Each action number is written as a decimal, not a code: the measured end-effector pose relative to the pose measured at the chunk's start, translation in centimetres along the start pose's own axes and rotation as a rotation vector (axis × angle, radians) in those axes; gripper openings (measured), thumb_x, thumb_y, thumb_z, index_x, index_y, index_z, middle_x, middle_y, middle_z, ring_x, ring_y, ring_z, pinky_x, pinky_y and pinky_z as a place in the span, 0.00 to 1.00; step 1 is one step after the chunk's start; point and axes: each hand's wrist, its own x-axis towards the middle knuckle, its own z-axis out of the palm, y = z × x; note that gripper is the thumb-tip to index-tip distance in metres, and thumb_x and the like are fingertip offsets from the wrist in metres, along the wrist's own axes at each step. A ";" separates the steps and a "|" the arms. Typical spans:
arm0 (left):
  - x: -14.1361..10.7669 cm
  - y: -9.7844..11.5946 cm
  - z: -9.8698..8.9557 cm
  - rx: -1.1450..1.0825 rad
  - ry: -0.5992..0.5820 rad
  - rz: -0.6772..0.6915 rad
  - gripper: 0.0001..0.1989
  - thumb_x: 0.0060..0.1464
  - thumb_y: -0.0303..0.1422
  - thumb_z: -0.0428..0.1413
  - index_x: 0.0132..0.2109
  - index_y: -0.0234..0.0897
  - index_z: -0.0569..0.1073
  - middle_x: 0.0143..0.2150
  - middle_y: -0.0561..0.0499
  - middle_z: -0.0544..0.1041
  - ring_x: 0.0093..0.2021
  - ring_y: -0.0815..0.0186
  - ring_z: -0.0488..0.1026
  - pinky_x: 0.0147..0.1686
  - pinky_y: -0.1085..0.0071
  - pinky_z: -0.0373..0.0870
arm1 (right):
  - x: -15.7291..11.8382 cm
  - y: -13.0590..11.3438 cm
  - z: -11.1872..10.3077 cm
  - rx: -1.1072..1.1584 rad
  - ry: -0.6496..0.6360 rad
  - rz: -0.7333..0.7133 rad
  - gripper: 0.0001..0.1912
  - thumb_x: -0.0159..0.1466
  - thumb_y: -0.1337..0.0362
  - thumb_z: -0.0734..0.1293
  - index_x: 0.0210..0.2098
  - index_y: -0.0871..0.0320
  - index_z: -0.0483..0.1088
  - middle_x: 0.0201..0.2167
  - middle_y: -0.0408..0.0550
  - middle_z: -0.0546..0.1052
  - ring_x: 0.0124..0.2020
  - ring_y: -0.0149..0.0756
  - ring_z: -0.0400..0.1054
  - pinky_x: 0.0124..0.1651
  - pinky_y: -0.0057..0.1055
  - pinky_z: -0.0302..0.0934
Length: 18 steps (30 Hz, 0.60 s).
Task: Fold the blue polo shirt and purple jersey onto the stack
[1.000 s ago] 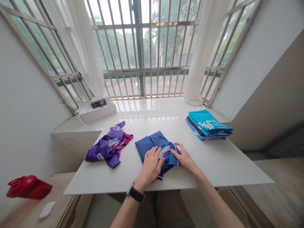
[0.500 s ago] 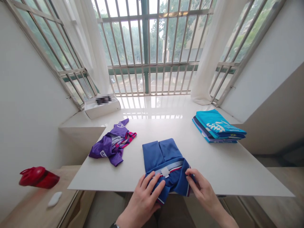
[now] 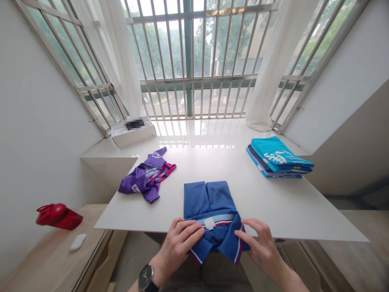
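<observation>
A blue polo shirt (image 3: 209, 198), folded into a rectangle, lies at the near edge of the white table. Its collar, trimmed in white and red, faces me, and the collar points hang past the edge. A white label (image 3: 209, 223) shows inside the neck. My left hand (image 3: 182, 239) rests on the collar's left side with outstretched fingers; its thumb is hidden. At the right side, my right hand (image 3: 259, 243) touches the collar with fingertips spread apart. A crumpled purple jersey (image 3: 142, 180) lies to the left on the table.
Folded clothes (image 3: 278, 156) are stacked at the right of the white table (image 3: 291, 211), a turquoise one on top. A white box (image 3: 133, 138) stands on the back-left sill. Below left, a red shaker bottle (image 3: 60, 215) and a small white object (image 3: 78, 242) lie on a wooden surface.
My right hand has loosened from a pinch at the collar to spread fingers. The collar points lie more evenly. My left hand has shifted slightly leftward, and the view has moved a little.
</observation>
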 end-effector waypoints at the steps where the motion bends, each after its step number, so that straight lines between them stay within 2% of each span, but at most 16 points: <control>1: 0.3 -0.1 -0.5 -0.056 -0.020 -0.032 0.29 0.58 0.21 0.48 0.65 0.44 0.63 0.56 0.47 0.76 0.56 0.59 0.71 0.61 0.53 0.61 | 0.7 -0.1 -0.3 0.041 -0.016 -0.005 0.22 0.63 0.74 0.59 0.48 0.44 0.75 0.51 0.50 0.76 0.55 0.49 0.68 0.54 0.51 0.66; 3: 1.1 -0.5 -1.6 -0.211 -0.047 -0.120 0.29 0.55 0.22 0.51 0.63 0.43 0.64 0.55 0.46 0.77 0.54 0.58 0.72 0.63 0.50 0.57 | 2.3 -0.2 -0.9 0.175 -0.088 -0.013 0.17 0.64 0.70 0.61 0.47 0.47 0.74 0.53 0.50 0.76 0.58 0.49 0.66 0.58 0.53 0.63; 5: 2.4 -1.3 -2.8 -0.400 -0.062 -0.247 0.25 0.54 0.26 0.55 0.59 0.40 0.68 0.51 0.46 0.78 0.50 0.58 0.74 0.58 0.55 0.64 | 4.2 -0.4 -1.2 0.303 -0.140 0.039 0.14 0.65 0.66 0.63 0.48 0.49 0.73 0.50 0.50 0.78 0.55 0.48 0.69 0.59 0.51 0.62; 7: 4.0 -2.3 -3.8 -0.592 -0.076 -0.383 0.22 0.53 0.32 0.60 0.55 0.38 0.71 0.48 0.46 0.79 0.47 0.57 0.75 0.50 0.61 0.70 | 6.2 -0.5 -0.9 0.386 -0.129 0.194 0.11 0.65 0.61 0.64 0.47 0.51 0.72 0.46 0.51 0.80 0.50 0.46 0.73 0.56 0.47 0.65; 9: 5.7 -3.4 -4.3 -0.788 -0.062 -0.512 0.22 0.52 0.38 0.63 0.53 0.35 0.74 0.45 0.46 0.80 0.45 0.57 0.75 0.46 0.64 0.72 | 8.2 -0.4 -0.1 0.467 -0.085 0.396 0.12 0.66 0.55 0.64 0.45 0.53 0.72 0.40 0.50 0.80 0.42 0.44 0.74 0.48 0.41 0.69; 12: 7.9 -4.6 -3.9 -1.068 0.036 -0.701 0.22 0.52 0.43 0.63 0.48 0.31 0.77 0.43 0.45 0.81 0.43 0.57 0.76 0.44 0.65 0.72 | 10.7 -0.1 1.7 0.612 -0.025 0.620 0.18 0.65 0.47 0.63 0.41 0.55 0.71 0.33 0.48 0.79 0.34 0.41 0.73 0.38 0.35 0.70; 15: 9.3 -5.3 -2.9 -1.259 0.115 -0.884 0.24 0.50 0.44 0.65 0.46 0.29 0.78 0.41 0.43 0.81 0.40 0.57 0.77 0.42 0.66 0.73 | 12.1 0.5 3.0 0.717 -0.041 0.681 0.23 0.62 0.44 0.65 0.44 0.57 0.71 0.38 0.49 0.79 0.39 0.43 0.74 0.42 0.36 0.70; 18: 10.0 -5.6 -2.0 -1.318 0.161 -1.012 0.25 0.48 0.44 0.67 0.47 0.30 0.78 0.41 0.43 0.82 0.39 0.58 0.78 0.40 0.67 0.74 | 12.3 1.0 3.7 0.742 -0.090 0.729 0.27 0.56 0.45 0.71 0.46 0.58 0.71 0.41 0.50 0.80 0.42 0.46 0.75 0.44 0.40 0.71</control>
